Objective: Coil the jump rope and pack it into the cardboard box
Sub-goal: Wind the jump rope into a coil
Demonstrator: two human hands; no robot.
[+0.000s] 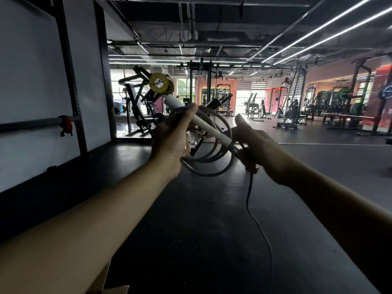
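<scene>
My left hand [171,145] grips a white jump rope handle [203,124] together with several grey loops of the jump rope [210,160], held up at chest height. My right hand [261,149] is closed around the rope just below the handle's lower end, with the forefinger pointing up. From that hand a loose length of rope hangs down and trails along the dark floor to the bottom edge. A corner of the cardboard box [106,285] shows at the bottom left, below my left forearm.
A white wall with a black rack upright [72,81] and a red-clamped bar [66,124] runs along the left. Weight machines [144,102] stand straight ahead behind my hands. Benches and racks [339,115] line the far right. Dark rubber floor [201,230] stretches below.
</scene>
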